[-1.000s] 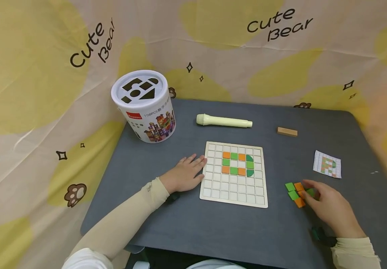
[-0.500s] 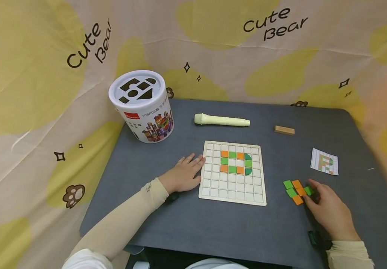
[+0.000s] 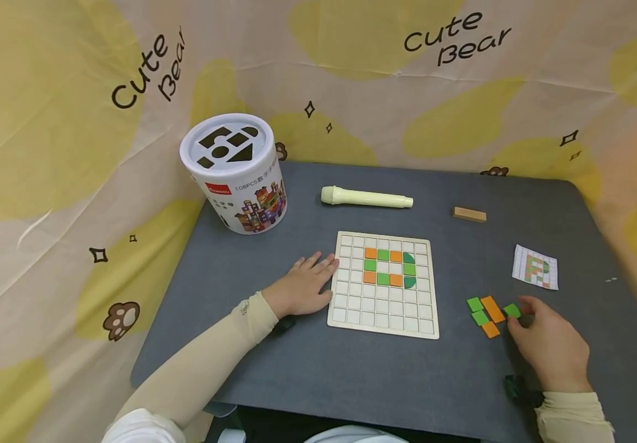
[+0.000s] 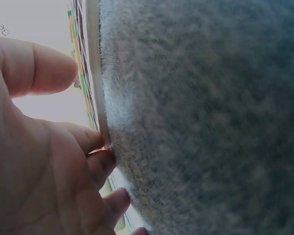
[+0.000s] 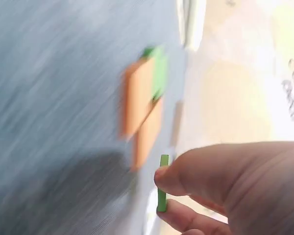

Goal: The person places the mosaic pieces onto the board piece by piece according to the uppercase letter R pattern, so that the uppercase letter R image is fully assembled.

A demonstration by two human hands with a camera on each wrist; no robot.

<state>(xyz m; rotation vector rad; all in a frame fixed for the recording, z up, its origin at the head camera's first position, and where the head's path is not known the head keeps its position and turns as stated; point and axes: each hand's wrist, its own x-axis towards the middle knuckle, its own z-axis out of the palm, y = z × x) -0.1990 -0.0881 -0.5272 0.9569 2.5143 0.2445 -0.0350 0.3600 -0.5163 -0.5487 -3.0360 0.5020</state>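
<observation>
A pale grid board (image 3: pixel 381 312) lies mid-table, with orange and green square tiles and two dark green rounded ones forming a ring. My left hand (image 3: pixel 301 288), fingers spread, touches the board's left edge; in the left wrist view its fingertips (image 4: pixel 105 156) meet the board's side. To the right, my right hand (image 3: pixel 553 341) pinches a green square tile (image 3: pixel 512 311) between thumb and finger. The right wrist view shows that tile (image 5: pixel 162 183) edge-on, slightly apart from the others. Beside it lie orange tiles (image 3: pixel 492 309) and green tiles (image 3: pixel 479 317) in a loose cluster.
A small card (image 3: pixel 535 267) with a printed tile pattern lies behind the right hand. Farther back are a wooden block (image 3: pixel 469 214) and a pale yellow toy microphone (image 3: pixel 367 197). A white bucket (image 3: pixel 235 172) with shape holes in its lid stands at back left.
My right hand has drawn slightly away from the cluster, now pinching the green tile at its right, which has moved a little rightward. The left hand stays at the board.
</observation>
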